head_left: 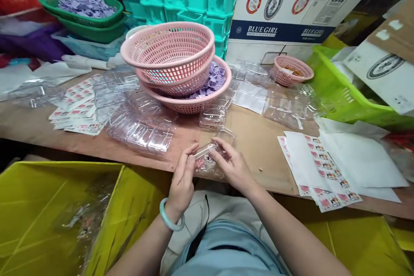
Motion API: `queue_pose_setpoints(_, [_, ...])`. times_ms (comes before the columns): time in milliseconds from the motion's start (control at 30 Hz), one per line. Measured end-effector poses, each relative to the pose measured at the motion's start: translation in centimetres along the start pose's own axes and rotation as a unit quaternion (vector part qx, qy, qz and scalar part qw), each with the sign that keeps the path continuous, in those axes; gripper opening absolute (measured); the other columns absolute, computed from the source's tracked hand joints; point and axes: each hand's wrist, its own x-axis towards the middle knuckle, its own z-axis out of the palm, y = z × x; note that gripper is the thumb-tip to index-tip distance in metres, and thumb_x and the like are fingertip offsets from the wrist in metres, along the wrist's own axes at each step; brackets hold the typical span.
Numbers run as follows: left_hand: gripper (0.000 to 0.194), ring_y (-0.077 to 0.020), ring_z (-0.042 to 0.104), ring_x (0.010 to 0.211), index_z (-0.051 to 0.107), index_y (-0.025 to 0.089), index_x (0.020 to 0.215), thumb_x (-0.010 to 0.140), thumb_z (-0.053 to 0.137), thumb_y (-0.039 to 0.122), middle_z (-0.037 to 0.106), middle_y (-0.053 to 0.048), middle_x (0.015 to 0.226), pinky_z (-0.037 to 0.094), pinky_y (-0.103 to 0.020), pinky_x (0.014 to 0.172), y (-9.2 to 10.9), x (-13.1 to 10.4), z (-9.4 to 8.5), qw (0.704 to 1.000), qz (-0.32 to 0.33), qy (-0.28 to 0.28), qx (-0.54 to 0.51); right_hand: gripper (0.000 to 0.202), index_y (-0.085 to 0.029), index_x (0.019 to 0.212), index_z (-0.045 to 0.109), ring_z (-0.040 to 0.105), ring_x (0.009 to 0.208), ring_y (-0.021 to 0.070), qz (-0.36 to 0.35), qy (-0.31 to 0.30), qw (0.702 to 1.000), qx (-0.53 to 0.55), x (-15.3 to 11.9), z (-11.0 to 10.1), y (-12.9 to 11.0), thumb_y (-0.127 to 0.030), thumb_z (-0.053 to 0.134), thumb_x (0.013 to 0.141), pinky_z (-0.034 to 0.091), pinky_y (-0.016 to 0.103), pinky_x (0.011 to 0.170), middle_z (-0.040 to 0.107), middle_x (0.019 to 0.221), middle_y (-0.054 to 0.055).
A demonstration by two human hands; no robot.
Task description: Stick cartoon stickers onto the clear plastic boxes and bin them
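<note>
Close to the table's front edge, a clear plastic package (204, 160) with a pink printed sticker lies between my two hands. My left hand (185, 177) holds its left side, fingers together. My right hand (233, 167) grips the right side, with fingertips on its top surface. Just beyond my hands are more clear plastic shells (214, 116). Another group of clear trays (142, 133) sits to the left. Sheets of stickers (330, 168) with pink and dark prints lie at the right, partly under white backing paper (365, 159).
Stacked pink baskets (171, 73), the lowest with purple pieces, stand behind my hands. A small pink basket (293, 71) and a lime-green crate (352, 99) are back right. More sticker sheets (79, 101) lie left. Below the table's left edge is a yellow bin (39, 211).
</note>
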Motion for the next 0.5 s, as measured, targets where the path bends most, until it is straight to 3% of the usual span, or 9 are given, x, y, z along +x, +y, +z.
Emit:
queue_pose_setpoints(100, [0.039, -0.0231, 0.044, 0.131, 0.050, 0.026, 0.127, 0.091, 0.051, 0.039, 0.050, -0.007, 0.136, 0.032, -0.040, 0.113, -0.3, 1.4, -1.2, 0.993, 0.076, 0.016, 0.092, 0.035, -0.021, 0.126, 0.058, 0.061, 0.114, 0.0217, -0.112, 0.019, 0.991, -0.073, 2.0, 1.4, -0.1, -0.032, 0.043, 0.096, 0.048, 0.038, 0.100, 0.065, 0.124, 0.009])
queue_pose_setpoints(233, [0.038, -0.0244, 0.041, 0.132, 0.049, 0.025, 0.127, 0.090, 0.053, 0.034, 0.049, -0.009, 0.134, 0.027, -0.044, 0.115, -2.6, 4.8, -1.8, 0.959, 0.184, 0.085, 0.197, 0.036, -0.018, 0.124, 0.059, 0.061, 0.111, 0.0225, -0.264, 0.031, 0.938, -0.221, 3.6, 1.5, 0.7, -0.016, 0.039, 0.094, 0.050, 0.039, 0.096, 0.066, 0.121, 0.011])
queue_pose_setpoints(367, [0.047, -0.0298, 0.036, 0.135, 0.047, 0.025, 0.131, 0.086, 0.059, 0.034, 0.041, -0.012, 0.141, 0.025, -0.051, 0.115, -5.0, 7.9, -1.0, 0.930, 0.222, 0.049, 0.289, 0.032, -0.017, 0.119, 0.060, 0.060, 0.105, 0.0219, -0.280, 0.071, 0.921, -0.261, 2.8, -0.2, 2.9, -0.013, 0.044, 0.091, 0.052, 0.039, 0.092, 0.069, 0.114, 0.011])
queue_pose_setpoints(433, [0.051, -0.0312, 0.035, 0.136, 0.048, 0.026, 0.131, 0.083, 0.062, 0.034, 0.039, -0.011, 0.143, 0.025, -0.053, 0.115, -5.0, 8.1, -0.8, 0.929, 0.215, 0.035, 0.300, 0.032, -0.018, 0.118, 0.060, 0.060, 0.106, 0.0220, -0.270, 0.091, 0.925, -0.251, 1.8, -1.3, 4.0, -0.012, 0.046, 0.090, 0.051, 0.040, 0.094, 0.068, 0.113, 0.011])
queue_pose_setpoints(500, [0.050, -0.0293, 0.039, 0.134, 0.049, 0.026, 0.131, 0.083, 0.061, 0.035, 0.044, -0.009, 0.140, 0.026, -0.050, 0.115, -4.0, 7.4, -0.8, 0.947, 0.184, 0.037, 0.262, 0.034, -0.019, 0.119, 0.059, 0.058, 0.111, 0.0220, -0.256, 0.100, 0.932, -0.235, 0.9, -2.3, 4.7, -0.011, 0.046, 0.089, 0.049, 0.041, 0.098, 0.067, 0.115, 0.012])
